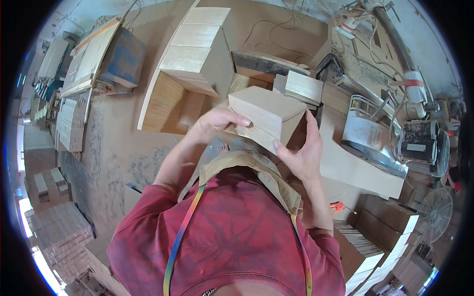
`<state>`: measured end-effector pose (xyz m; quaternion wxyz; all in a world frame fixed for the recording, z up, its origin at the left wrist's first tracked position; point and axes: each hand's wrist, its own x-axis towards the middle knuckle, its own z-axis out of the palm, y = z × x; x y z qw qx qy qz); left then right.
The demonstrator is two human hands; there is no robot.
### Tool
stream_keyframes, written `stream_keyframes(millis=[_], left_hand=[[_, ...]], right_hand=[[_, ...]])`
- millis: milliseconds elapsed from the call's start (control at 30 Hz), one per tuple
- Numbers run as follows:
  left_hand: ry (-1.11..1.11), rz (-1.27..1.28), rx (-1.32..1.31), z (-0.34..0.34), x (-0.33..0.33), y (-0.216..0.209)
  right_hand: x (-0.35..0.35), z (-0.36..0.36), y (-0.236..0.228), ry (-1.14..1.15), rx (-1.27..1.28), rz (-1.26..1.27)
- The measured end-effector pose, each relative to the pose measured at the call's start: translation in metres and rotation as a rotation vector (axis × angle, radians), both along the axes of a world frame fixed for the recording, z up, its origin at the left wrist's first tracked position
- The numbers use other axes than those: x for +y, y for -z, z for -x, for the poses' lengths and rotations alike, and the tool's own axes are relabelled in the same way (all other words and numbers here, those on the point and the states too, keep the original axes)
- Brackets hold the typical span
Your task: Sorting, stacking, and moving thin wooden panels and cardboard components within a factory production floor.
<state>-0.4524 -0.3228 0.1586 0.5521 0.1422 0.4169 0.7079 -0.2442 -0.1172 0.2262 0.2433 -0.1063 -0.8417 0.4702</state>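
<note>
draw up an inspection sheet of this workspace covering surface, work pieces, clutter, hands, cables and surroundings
Surface: pale worktop at right, bearing a machine with a rounded metal housing.
Work pieces: block-like bundle of pale wood, held up between both hands; smaller stack just beyond.
Clutter: orange-red tool at lower right; dusty, scuffed floor.
Hands: left hand has its thumb on the near face; right hand grips the right end.
Cables: thin loose cables at the far side.
Surroundings: fan at right, piled boards at left.
</note>
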Motion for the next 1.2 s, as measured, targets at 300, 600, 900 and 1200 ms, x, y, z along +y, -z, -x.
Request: stream_keyframes(millis=[300, 600, 900, 1200], left_hand=[[-0.075, 0.004, 0.147, 0.007, -0.016, -0.020], [-0.216, 0.334, 0.522, -0.030, 0.001, -0.101], [-0.251, 0.702, 1.532, -0.083, 0.036, -0.160], [-0.332, 0.604, 1.566, -0.083, 0.034, -0.129]], right_hand=[[-0.005, 0.016, 0.005, -0.057, -0.033, 0.236], [0.018, 0.020, 0.083, -0.152, 0.055, 0.862], [0.039, 0.020, 0.145, -0.373, 0.202, 1.808], [0.056, -0.004, 0.181, -0.345, 0.151, 1.777]])
